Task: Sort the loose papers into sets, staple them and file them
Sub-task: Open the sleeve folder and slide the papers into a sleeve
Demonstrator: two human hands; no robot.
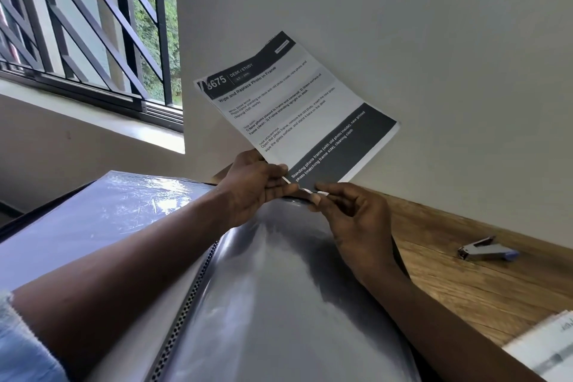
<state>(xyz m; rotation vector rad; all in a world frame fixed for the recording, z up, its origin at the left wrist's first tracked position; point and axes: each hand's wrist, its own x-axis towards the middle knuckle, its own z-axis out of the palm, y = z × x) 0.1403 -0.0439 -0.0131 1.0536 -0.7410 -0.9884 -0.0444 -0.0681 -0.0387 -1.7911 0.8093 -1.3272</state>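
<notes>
a barred window (93,25) fills the upper left, and below it an open display folder (93,220) spreads from the left edge of the view, its glossy left page catching the light. the left hand (251,186) reaches over the folder's perforated spine and grips the lower left corner of a printed sheet (294,108), thumb on the front and fingers curled behind. the sheet stands up tilted against the pale wall (403,40), headed "wipe and replace photo in frame", its bottom edge meeting the mouth of the folder's bulging plastic pocket (279,288). just right of it the right hand (356,226) pinches the sheet's thin white bottom edge between thumb and forefinger at the pocket's mouth, the other fingers loosely curled. further right the wooden desk (465,282) runs along the wall, with a grey stapler (486,251) lying near its back edge. more papers (545,347) lie at the desk's near right corner, partly out of view.
</notes>
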